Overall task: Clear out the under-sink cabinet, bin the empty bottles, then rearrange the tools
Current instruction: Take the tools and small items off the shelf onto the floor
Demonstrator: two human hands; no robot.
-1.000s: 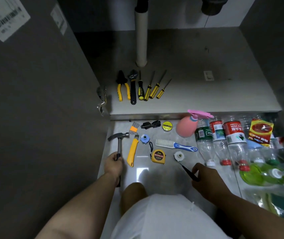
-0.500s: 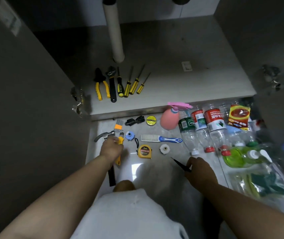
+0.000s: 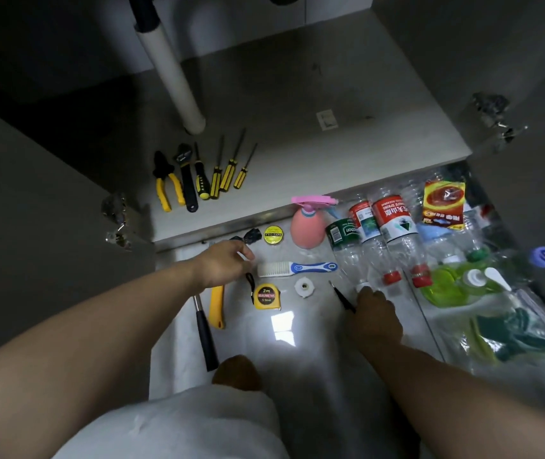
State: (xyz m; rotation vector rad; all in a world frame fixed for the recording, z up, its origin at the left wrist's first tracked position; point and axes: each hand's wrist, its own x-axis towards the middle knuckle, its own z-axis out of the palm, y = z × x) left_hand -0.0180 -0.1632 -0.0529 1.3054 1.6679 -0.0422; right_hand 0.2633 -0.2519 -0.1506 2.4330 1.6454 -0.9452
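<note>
Floor (image 3: pixel 314 362): hammer (image 3: pixel 205 336) handle pokes out from under L hand (image 3: pixel 223 265).

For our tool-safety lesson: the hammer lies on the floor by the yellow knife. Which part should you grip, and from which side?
Grip the hammer by its black handle, reaching from above at the near end. It lies flat with that handle pointing towards the person and clear of neighbours; the head end is hidden under the left forearm.
</note>
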